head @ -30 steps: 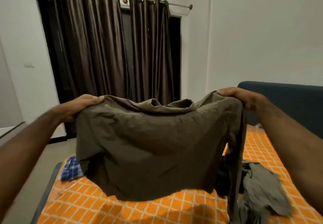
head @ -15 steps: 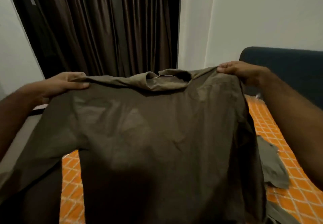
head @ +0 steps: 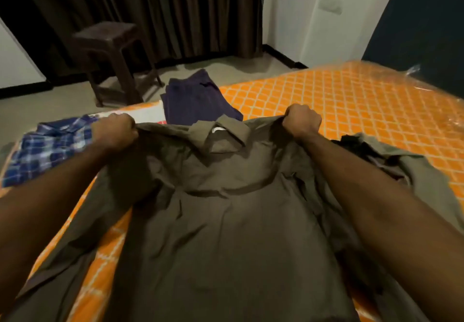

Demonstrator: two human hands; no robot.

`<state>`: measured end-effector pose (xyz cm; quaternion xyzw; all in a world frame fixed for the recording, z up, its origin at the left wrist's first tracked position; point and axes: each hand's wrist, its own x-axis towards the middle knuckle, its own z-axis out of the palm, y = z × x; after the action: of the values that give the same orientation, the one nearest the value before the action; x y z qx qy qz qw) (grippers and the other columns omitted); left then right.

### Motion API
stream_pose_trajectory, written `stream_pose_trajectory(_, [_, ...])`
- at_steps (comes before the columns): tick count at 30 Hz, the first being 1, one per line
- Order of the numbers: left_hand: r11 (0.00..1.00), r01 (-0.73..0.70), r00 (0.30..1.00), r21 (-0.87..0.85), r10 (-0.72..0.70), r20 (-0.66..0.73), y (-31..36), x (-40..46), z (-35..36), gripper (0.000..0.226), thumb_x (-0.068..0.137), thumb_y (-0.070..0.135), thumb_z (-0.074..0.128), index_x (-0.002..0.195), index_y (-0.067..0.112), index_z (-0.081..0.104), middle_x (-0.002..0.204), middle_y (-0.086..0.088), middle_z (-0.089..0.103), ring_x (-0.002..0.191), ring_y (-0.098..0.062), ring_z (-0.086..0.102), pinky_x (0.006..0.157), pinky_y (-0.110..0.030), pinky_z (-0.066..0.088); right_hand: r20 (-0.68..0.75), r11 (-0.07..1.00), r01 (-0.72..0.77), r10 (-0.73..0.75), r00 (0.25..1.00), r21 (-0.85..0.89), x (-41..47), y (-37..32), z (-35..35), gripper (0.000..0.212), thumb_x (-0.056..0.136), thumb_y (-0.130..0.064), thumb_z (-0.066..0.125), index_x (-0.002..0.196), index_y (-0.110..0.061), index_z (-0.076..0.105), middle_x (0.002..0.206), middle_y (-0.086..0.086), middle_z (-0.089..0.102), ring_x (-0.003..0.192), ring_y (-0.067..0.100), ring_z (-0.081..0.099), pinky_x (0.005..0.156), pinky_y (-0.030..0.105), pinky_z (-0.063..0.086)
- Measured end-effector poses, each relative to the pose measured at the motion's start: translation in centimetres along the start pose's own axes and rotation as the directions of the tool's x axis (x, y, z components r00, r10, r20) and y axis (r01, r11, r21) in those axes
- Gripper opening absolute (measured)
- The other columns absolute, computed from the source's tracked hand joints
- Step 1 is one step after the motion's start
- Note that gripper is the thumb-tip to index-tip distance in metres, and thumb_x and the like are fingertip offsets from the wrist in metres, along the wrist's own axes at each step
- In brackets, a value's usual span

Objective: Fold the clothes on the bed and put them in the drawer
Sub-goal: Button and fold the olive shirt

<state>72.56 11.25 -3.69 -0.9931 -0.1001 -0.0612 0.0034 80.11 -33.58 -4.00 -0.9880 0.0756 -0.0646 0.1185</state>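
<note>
Gripping the olive shirt [head: 226, 221] by both shoulders, left hand [head: 114, 130] and right hand [head: 302, 120] fingers curled into fabric, spread flat on bed [head: 351, 100].

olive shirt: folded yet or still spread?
Spread. The olive shirt lies flat on the bed, collar up, left hand and right hand gripping its shoulders.

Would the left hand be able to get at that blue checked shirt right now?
Probably, but not at once. The left hand is beside the blue checked shirt with nothing between them, yet it grips a shoulder of the brown shirt and would have to let go first.
</note>
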Motion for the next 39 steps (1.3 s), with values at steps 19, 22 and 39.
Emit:
stream_pose_trajectory(19, [0.966, -0.246, 0.933, -0.076, 0.258, 0.252, 3.7, -8.2, 18.2, 0.079, 0.086, 0.083, 0.014, 0.155, 0.049, 0.0, 0.168, 0.003, -0.004, 0.153, -0.036, -0.005, 0.109, -0.077, 0.004, 0.192, 0.931, 0.36, -0.344, 0.919, -0.055, -12.7, 2.3, 19.5, 0.079, 0.094, -0.076, 0.021, 0.16, -0.035, 0.013, 0.169, 0.003, 0.008, 0.156, 0.031, 0.002, 0.12, 0.06, -0.007])
stream_pose_trajectory(22, [0.975, -0.216, 0.942, -0.053, 0.222, 0.25, 2.7, -6.7, 18.3, 0.079, 0.085, 0.085, 0.011, 0.155, 0.049, -0.001, 0.168, -0.001, 0.002, 0.152, -0.04, -0.001, 0.108, -0.079, 0.006, 0.213, 0.946, 0.319, -0.299, 0.93, -0.061, -10.5, 2.8, 19.5, 0.078, 0.092, -0.078, 0.018, 0.16, -0.039, 0.013, 0.17, 0.003, 0.006, 0.156, 0.028, 0.001, 0.122, 0.061, -0.003])
stream_pose_trajectory(39, [0.821, -0.569, 0.772, -0.036, 0.55, 0.318, 4.2, -21.2, 15.9, 0.073, 0.094, 0.061, 0.022, 0.152, 0.022, 0.041, 0.158, -0.012, 0.037, 0.144, -0.04, 0.034, 0.104, -0.076, 0.022, 0.497, 0.971, 0.178, -0.076, 0.865, -0.162, -30.7, 6.4, 12.4, 0.099, 0.073, -0.095, 0.016, 0.154, -0.049, -0.017, 0.167, -0.009, -0.021, 0.154, 0.027, -0.017, 0.114, 0.074, -0.004])
